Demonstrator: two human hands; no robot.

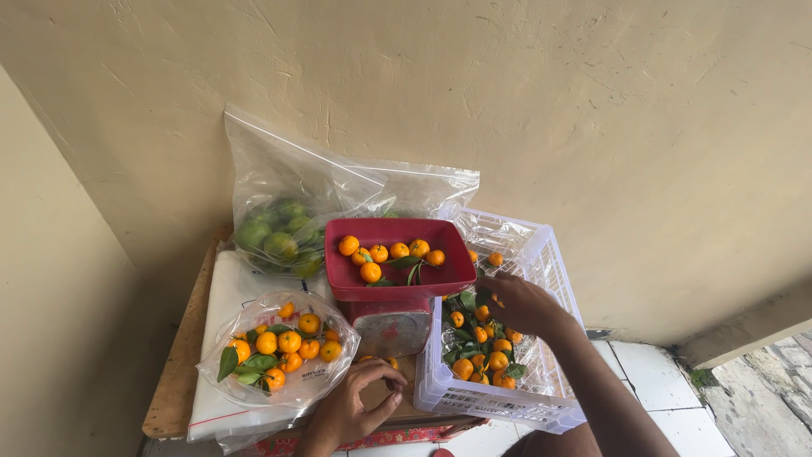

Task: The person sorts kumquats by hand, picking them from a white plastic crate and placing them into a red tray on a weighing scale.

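- A red kitchen scale (391, 326) fills the middle of the small wooden table (173, 385), its tray (397, 275) of small oranges overhanging both sides.
- Right of it, a white plastic crate (554, 271) is open from above; the right hand (516, 305) reaches in over the fruit and leaves.
- On the left, an open clear bag of oranges (279, 355) sits just beside the scale, leaving only a narrow gap.
- At the near edge, the left hand (355, 410) occupies the strip in front of the scale.
- Behind, a tall bag of green fruit (279, 237) and the wall (550, 110) close off the rear.
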